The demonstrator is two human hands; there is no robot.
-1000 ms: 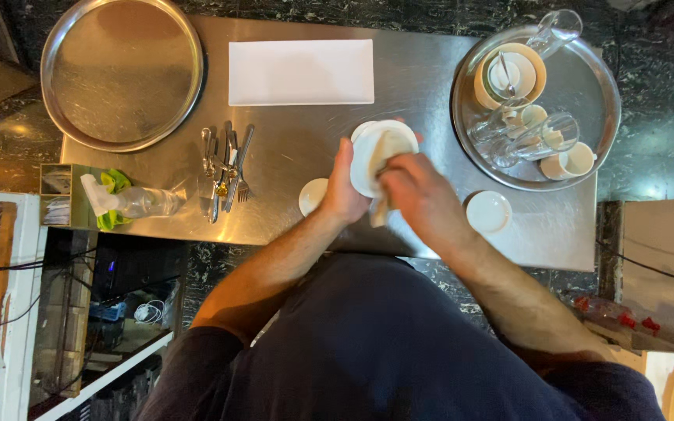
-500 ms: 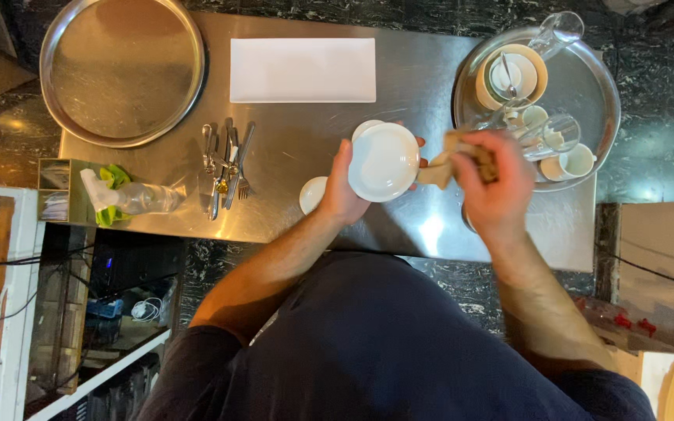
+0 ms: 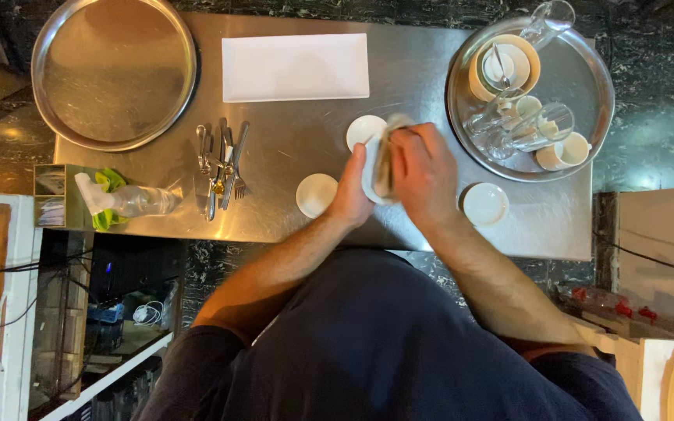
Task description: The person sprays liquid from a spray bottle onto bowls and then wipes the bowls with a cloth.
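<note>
We grip a small white dish edge-up in our left hand while our right hand presses a cloth against it, wiping; turning it comes next.

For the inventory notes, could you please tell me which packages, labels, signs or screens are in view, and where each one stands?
Spray bottle: lying on its side at the steel table's left edge, clear body, white trigger head, over a green cloth.
Small box: left of the bottle, open, squarish, contents too blurred to tell.
No signs or screens visible.
</note>
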